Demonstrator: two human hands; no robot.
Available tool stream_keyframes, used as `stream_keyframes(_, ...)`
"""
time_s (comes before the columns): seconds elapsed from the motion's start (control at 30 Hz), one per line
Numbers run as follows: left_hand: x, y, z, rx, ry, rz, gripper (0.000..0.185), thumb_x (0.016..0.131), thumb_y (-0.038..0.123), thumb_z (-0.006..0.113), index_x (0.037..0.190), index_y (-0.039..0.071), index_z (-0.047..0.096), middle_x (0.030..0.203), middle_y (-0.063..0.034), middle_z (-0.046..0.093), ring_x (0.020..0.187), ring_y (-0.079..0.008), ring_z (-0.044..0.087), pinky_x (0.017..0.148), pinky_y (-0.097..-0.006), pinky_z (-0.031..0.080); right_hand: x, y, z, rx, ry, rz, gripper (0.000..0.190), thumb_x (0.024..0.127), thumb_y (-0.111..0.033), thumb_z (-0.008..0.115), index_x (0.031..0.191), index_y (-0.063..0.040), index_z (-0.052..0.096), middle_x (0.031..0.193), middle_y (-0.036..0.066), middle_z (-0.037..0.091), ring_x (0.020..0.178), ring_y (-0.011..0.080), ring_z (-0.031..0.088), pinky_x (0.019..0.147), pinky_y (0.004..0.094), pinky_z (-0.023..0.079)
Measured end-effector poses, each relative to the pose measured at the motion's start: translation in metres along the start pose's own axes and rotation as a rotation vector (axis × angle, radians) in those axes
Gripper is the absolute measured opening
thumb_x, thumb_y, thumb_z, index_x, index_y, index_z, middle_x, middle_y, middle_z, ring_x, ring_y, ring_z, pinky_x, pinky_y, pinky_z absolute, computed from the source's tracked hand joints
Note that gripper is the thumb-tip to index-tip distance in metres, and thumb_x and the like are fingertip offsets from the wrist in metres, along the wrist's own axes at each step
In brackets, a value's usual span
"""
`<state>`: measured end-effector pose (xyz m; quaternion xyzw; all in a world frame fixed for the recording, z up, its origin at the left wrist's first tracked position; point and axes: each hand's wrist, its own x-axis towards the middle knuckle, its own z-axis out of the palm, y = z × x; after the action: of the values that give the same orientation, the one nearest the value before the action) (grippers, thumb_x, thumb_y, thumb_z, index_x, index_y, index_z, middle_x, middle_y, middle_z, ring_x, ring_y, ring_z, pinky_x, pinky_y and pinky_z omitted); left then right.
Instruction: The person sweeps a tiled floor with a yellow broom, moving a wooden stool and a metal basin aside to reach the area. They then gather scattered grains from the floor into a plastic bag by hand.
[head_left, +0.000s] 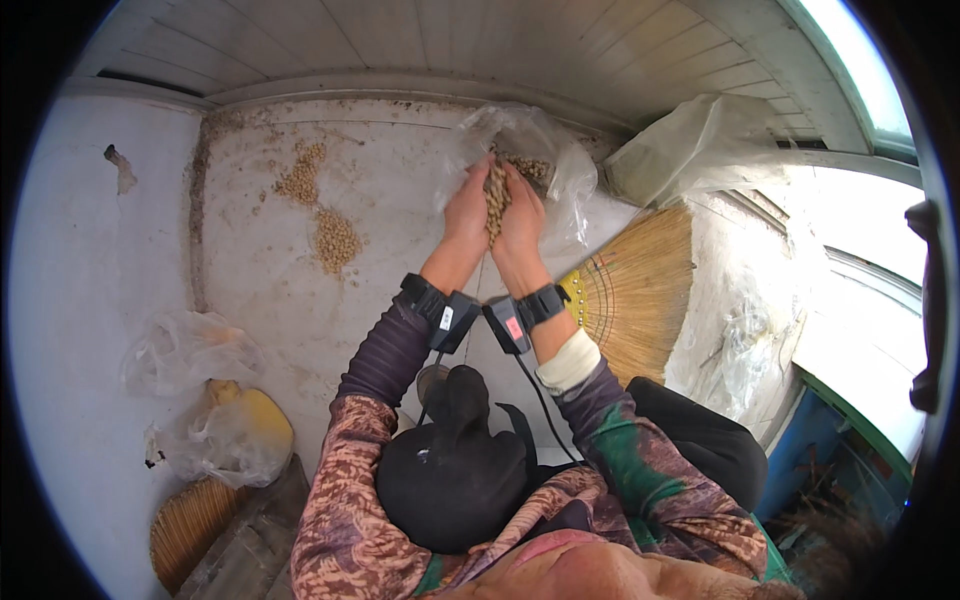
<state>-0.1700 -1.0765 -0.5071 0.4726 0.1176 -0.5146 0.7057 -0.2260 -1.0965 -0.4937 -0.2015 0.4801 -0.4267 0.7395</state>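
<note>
Cupped side by side, my left hand (466, 213) and my right hand (523, 218) hold a heap of pale dried beans (496, 201) between them. The fingertips reach over the mouth of a clear plastic bag (574, 196) on the floor. More beans (532, 166) show inside that bag, just beyond my right fingers. To the left, on the dusty white floor (255, 247), lie two small piles: a farther bean pile (301, 175) and a nearer bean pile (335, 241), with a few loose beans around them.
A straw broom (637, 289) lies right of my forearms. Another plastic bag (697, 154) rests against the panelled wall (420, 37). At left are a crumpled plastic bag (191, 352) and a bagged yellow object (262, 424). A blue container (806, 442) stands at lower right.
</note>
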Motion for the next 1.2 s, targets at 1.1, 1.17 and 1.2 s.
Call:
stream_keyframes(1.1, 0.016, 0.052, 0.004, 1.577, -0.175, 1.112, 0.034, 0.078, 0.004, 0.064, 0.112, 0.004, 0.065, 0.123, -0.0133, 0.06, 0.12, -0.0349, 0.052, 0.096, -0.0467, 0.046, 0.053, -0.041, -0.013, -0.676, -0.293, -0.416, 0.03, 0.093, -0.005, 0.059, 0.122, 0.0, 0.064, 0.116, 0.007, 0.067, 0.105, 0.0142, 0.061, 0.094, 0.0287, 0.048)
stream_keyframes(1.17, 0.007, 0.056, -0.001, 1.512, -0.288, 1.196, 0.034, 0.078, 0.006, 0.066, 0.112, 0.004, 0.065, 0.122, -0.0124, 0.061, 0.121, -0.0349, 0.052, 0.096, -0.0474, 0.046, 0.051, -0.04, -0.011, -0.664, -0.301, -0.33, 0.033, 0.092, -0.007, 0.06, 0.124, 0.0, 0.063, 0.116, 0.007, 0.067, 0.106, 0.0146, 0.061, 0.092, 0.029, 0.049)
stream_keyframes(1.2, 0.001, 0.06, -0.009, 1.424, -0.344, 1.203, 0.034, 0.078, 0.007, 0.067, 0.111, 0.005, 0.065, 0.122, -0.0115, 0.061, 0.122, -0.0342, 0.052, 0.097, -0.0478, 0.045, 0.049, -0.038, -0.009, -0.682, -0.316, -0.343, 0.033, 0.092, -0.007, 0.06, 0.125, 0.0, 0.062, 0.113, 0.007, 0.067, 0.104, 0.0146, 0.061, 0.091, 0.0288, 0.049)
